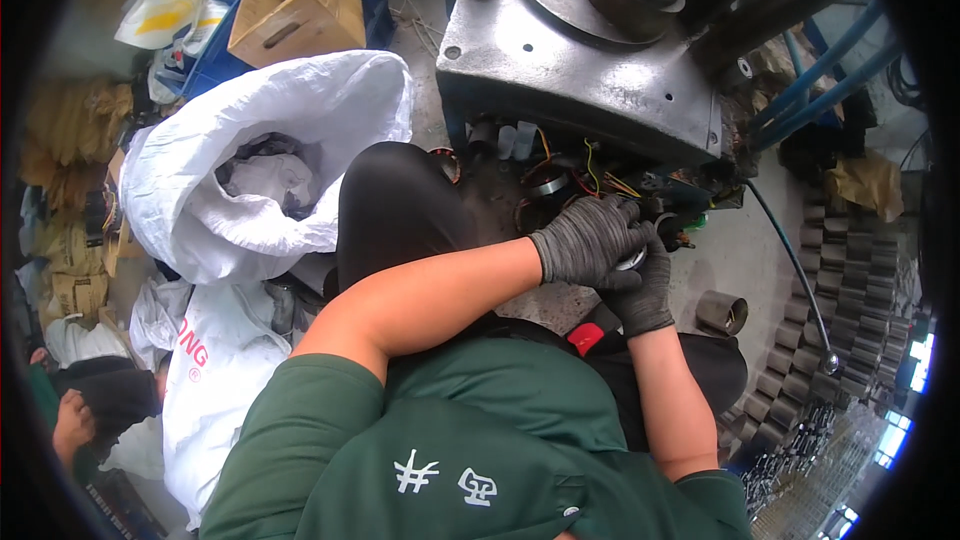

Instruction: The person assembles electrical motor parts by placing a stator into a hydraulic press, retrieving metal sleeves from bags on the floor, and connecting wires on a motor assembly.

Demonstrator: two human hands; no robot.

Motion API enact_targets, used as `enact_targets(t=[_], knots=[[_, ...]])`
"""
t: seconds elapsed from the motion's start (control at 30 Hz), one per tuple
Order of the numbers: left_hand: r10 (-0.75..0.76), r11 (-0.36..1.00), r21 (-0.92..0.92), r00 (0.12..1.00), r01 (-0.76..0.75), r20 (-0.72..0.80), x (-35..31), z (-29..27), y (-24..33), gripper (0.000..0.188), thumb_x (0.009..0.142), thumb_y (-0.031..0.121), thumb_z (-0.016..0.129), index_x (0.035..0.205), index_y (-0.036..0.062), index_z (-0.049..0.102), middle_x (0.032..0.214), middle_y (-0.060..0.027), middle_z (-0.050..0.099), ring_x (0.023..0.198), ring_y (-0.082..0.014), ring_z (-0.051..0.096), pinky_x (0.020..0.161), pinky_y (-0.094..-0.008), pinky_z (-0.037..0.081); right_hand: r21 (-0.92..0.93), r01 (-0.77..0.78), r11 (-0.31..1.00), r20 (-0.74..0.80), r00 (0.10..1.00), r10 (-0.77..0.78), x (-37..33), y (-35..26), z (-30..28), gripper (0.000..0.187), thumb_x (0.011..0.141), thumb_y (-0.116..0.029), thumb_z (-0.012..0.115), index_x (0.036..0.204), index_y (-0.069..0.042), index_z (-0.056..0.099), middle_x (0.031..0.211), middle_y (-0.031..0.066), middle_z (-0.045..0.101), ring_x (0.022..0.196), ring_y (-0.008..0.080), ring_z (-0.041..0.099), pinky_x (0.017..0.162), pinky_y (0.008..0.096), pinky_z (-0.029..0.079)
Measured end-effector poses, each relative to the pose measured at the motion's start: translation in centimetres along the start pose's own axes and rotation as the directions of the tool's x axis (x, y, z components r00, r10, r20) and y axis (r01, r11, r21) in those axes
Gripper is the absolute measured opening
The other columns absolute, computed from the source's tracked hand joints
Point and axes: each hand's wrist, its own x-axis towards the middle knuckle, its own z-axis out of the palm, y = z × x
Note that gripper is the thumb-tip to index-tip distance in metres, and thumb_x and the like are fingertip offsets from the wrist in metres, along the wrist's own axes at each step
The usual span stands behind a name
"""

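Observation:
My left hand [590, 243] and my right hand [648, 290], both in grey knitted gloves, meet in front of my body with their fingers curled round a small part. Only a silvery rounded edge of this metal part [631, 260] shows between the gloves; its kind is hidden. Just beyond the hands, under the machine's table, lie a ring-shaped metal part [546, 184] and several thin yellow, green and red wires [592, 168]. A round part with copper-coloured windings [447, 164] sits by my left knee.
A heavy machine with a steel table [590, 70] stands ahead. White woven sacks [165, 180] and a wooden box [300, 5] are at left. A metal cylinder [721, 313] lies right, near stacked metal sleeves [850, 290] and a hanging cable [800, 265]. Another person's hand [73, 423] shows far left.

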Motion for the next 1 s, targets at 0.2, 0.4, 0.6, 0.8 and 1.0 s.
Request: enact_targets(t=[0.2,0.4,0.6,0.8,1.0], knots=[[-0.139,0.990,0.012,0.990,0.139,-0.023,0.9,0.5,-1.4,0.061,0.080,0.051,0.070,0.122,0.0080,0.062,0.108,-0.0203,0.061,0.092,-0.0389,0.066,0.077,-0.0501,0.055,-0.873,0.178,0.454,0.034,0.951,-0.308,3.3,1.1,0.8,0.050,0.096,-0.040,0.060,0.134,-0.006,0.057,0.131,0.0117,0.063,0.125,0.0298,0.058,0.111,0.0450,0.044],[-0.252,0.968,-0.011,0.965,0.252,-0.079,1.5,1.0,-2.3,0.056,0.085,0.050,0.066,0.121,0.0076,0.062,0.105,-0.0221,0.061,0.091,-0.0402,0.065,0.079,-0.0507,0.054,-0.816,0.309,0.488,0.055,0.883,-0.467,6.0,2.5,1.5,0.030,0.097,-0.028,0.054,0.112,-0.004,0.065,0.113,0.0129,0.069,0.108,0.0297,0.065,0.101,0.0435,0.052],[-0.321,0.947,-0.032,0.943,0.319,-0.091,1.2,1.0,-1.5,0.051,0.088,0.046,0.065,0.121,0.0077,0.062,0.104,-0.0227,0.062,0.091,-0.0419,0.065,0.080,-0.0505,0.054,-0.761,0.400,0.511,0.066,0.831,-0.552,7.1,0.2,0.0,0.034,0.100,-0.031,0.052,0.119,-0.005,0.063,0.122,0.0135,0.067,0.113,0.0305,0.062,0.104,0.0446,0.050],[-0.406,0.895,-0.199,0.914,0.399,0.003,2.5,3.7,1.4,0.034,0.088,0.033,0.063,0.100,0.0014,0.068,0.100,-0.0255,0.068,0.091,-0.0409,0.068,0.083,-0.0516,0.055,-0.240,0.284,-0.928,0.620,0.781,0.079,3.1,-5.6,-2.6,0.032,0.104,-0.027,0.047,0.126,-0.009,0.061,0.126,0.0086,0.065,0.119,0.0253,0.059,0.107,0.0397,0.046],[-0.392,0.913,-0.144,0.918,0.381,-0.063,1.3,0.2,4.8,0.052,0.081,0.036,0.071,0.121,0.0028,0.063,0.120,-0.0229,0.062,0.110,-0.0396,0.063,0.086,-0.0507,0.055,-0.924,0.230,0.305,0.230,0.973,-0.038,-1.0,-0.4,-1.3,0.045,0.107,-0.036,0.040,0.139,-0.010,0.056,0.138,0.0094,0.061,0.130,0.0274,0.055,0.114,0.0431,0.040]])
